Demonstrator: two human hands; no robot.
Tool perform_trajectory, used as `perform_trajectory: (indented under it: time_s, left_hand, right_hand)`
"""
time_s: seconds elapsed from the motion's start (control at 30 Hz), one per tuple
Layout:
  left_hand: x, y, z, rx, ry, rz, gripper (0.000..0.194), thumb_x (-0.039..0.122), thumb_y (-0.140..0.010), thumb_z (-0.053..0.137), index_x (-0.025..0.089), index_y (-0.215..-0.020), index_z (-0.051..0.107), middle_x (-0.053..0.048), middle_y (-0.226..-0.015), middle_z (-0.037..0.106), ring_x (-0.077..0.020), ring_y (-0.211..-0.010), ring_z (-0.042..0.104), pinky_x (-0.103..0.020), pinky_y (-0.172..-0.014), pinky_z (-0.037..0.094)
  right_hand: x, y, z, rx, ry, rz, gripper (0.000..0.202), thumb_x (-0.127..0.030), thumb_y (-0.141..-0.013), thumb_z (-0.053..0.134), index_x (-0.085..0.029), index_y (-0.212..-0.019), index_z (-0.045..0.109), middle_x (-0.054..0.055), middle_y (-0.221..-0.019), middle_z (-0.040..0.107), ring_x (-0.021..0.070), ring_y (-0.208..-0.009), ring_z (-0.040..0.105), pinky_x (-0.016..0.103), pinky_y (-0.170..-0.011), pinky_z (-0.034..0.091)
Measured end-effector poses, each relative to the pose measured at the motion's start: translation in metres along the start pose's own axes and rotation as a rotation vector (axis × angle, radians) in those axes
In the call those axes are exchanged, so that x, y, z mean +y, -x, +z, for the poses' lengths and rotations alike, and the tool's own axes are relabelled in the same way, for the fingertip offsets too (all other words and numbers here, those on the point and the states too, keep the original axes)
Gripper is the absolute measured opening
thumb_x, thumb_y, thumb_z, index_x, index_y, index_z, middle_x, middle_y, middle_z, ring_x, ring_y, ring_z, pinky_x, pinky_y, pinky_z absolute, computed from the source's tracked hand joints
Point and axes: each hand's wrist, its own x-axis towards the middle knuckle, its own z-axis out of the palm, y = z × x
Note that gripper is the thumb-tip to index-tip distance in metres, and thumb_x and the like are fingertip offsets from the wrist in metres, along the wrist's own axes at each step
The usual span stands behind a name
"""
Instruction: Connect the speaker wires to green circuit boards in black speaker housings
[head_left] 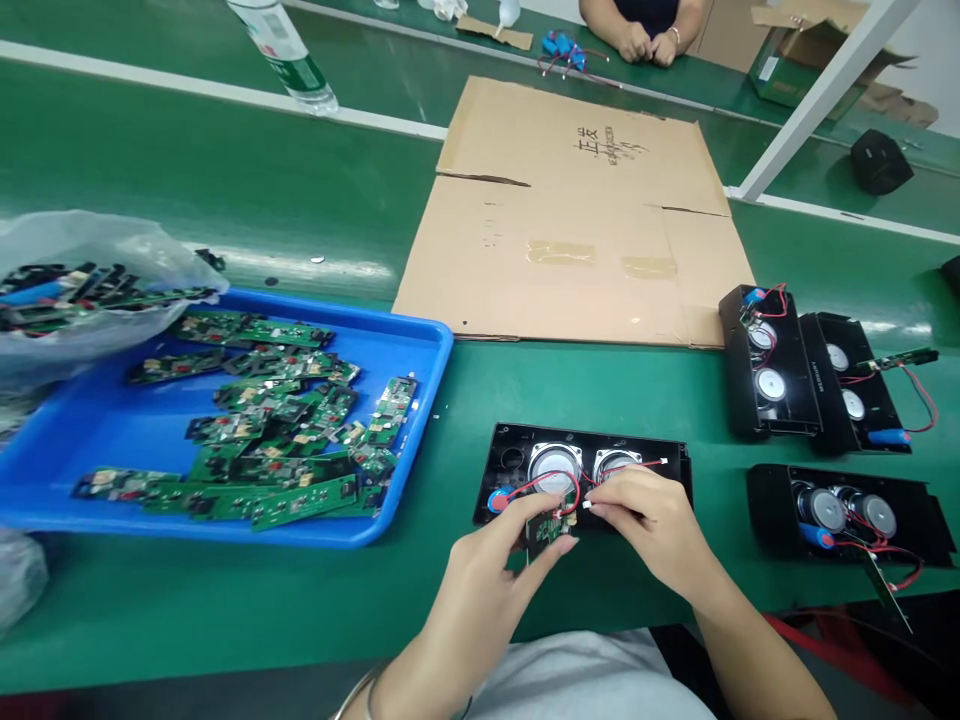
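A green circuit board (546, 532) is held between the thumb and fingers of my left hand (495, 570), over the front edge of a black speaker housing (589, 440). Red wires run from the board to the housing, where two round speakers and a blue cylinder (500, 499) sit. Just right of the board, my right hand (652, 515) pinches a small white connector (587, 505) between thumb and forefinger. Another white connector (664, 461) on a red wire lies over the housing's right part.
A blue tray (431, 400) of circuit boards and a plastic bag (112, 230) of parts are at left. Flattened cardboard (592, 220) lies behind the housing. Three more housings (772, 370) stand at right. A bottle (292, 60) and another person's hands (649, 45) are farther back.
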Motion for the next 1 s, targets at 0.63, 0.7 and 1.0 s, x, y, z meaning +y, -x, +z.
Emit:
perform_trajectory:
  time_s: [0.63, 0.7, 1.0]
  left_hand:
    - [-0.025, -0.005, 0.000, -0.011, -0.062, 0.161, 0.023, 0.035, -0.077, 0.058, 0.028, -0.097, 0.065, -0.001, -0.090, 0.073, -0.0204, -0.074, 0.068, -0.027, -0.057, 0.055]
    - [-0.027, -0.004, 0.001, -0.016, -0.054, 0.184, 0.024, 0.033, -0.076, 0.059, 0.028, -0.098, 0.065, -0.001, -0.091, 0.073, -0.0209, -0.075, 0.068, -0.029, -0.062, 0.056]
    - [-0.015, -0.007, 0.000, -0.032, -0.109, 0.175, 0.020, 0.023, -0.076, 0.059, 0.025, -0.096, 0.063, -0.001, -0.092, 0.073, -0.0196, -0.079, 0.068, -0.030, -0.072, 0.056]
  right_hand:
    - [-0.006, 0.002, 0.010, -0.088, 0.230, -0.069, 0.026, -0.017, -0.093, 0.039, -0.013, -0.078, 0.060, 0.003, -0.070, 0.058, 0.0134, -0.064, 0.042, 0.026, -0.058, 0.035]
    - [-0.006, 0.001, 0.010, -0.088, 0.249, -0.075, 0.028, -0.016, -0.093, 0.037, -0.013, -0.076, 0.059, 0.003, -0.069, 0.057, 0.0134, -0.063, 0.041, 0.026, -0.057, 0.035]
    - [-0.008, 0.000, 0.011, -0.094, 0.431, -0.194, 0.025, -0.008, -0.089, 0.041, -0.012, -0.070, 0.056, 0.003, -0.063, 0.051, 0.0140, -0.061, 0.035, 0.028, -0.055, 0.028]
